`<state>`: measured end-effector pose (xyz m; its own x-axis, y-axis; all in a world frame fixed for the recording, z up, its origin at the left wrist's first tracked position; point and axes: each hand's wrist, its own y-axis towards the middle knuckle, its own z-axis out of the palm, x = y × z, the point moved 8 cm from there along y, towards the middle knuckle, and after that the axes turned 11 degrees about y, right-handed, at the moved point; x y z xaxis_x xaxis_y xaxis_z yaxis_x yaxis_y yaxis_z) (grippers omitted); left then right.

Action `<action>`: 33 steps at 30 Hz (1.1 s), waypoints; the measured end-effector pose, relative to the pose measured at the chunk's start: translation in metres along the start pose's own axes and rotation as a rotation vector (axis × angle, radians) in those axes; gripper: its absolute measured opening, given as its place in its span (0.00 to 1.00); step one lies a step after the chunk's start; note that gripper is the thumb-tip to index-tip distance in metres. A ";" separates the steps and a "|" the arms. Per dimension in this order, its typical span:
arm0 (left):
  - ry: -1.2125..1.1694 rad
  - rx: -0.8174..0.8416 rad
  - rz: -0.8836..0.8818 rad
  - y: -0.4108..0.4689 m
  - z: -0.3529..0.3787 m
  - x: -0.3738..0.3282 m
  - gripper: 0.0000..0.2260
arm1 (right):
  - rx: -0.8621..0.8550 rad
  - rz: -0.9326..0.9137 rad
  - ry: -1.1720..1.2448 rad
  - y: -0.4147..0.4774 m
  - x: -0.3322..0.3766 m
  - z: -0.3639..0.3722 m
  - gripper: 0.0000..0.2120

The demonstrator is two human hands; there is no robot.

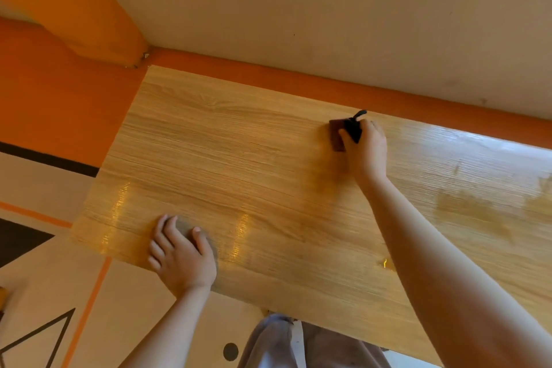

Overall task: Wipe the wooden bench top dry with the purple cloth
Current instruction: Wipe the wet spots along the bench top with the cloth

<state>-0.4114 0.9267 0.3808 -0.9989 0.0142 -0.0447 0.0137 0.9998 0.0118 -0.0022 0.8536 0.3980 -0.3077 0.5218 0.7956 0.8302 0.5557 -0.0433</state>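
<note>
The wooden bench top fills the middle of the head view, pale oak grain with glossy damp streaks near its front left and at the far right. My right hand reaches to the back edge and presses a small dark folded cloth, reddish-purple with a black loop, flat onto the wood. Most of the cloth is hidden under my fingers. My left hand lies palm down, fingers spread, on the bench's front edge and holds nothing.
A cream wall with an orange skirting strip runs right behind the bench. Left of it, an orange wall. Below lies a pale floor with orange and black lines. My legs in grey trousers stand against the front edge.
</note>
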 end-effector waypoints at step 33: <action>-0.065 -0.022 0.035 0.000 0.001 0.003 0.22 | 0.265 -0.101 -0.018 -0.143 0.043 0.067 0.09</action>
<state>-0.4148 0.9265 0.3796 -0.9928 0.0502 -0.1088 0.0465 0.9983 0.0360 -0.1650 0.8403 0.3975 -0.3929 0.4655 0.7931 0.6453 0.7540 -0.1229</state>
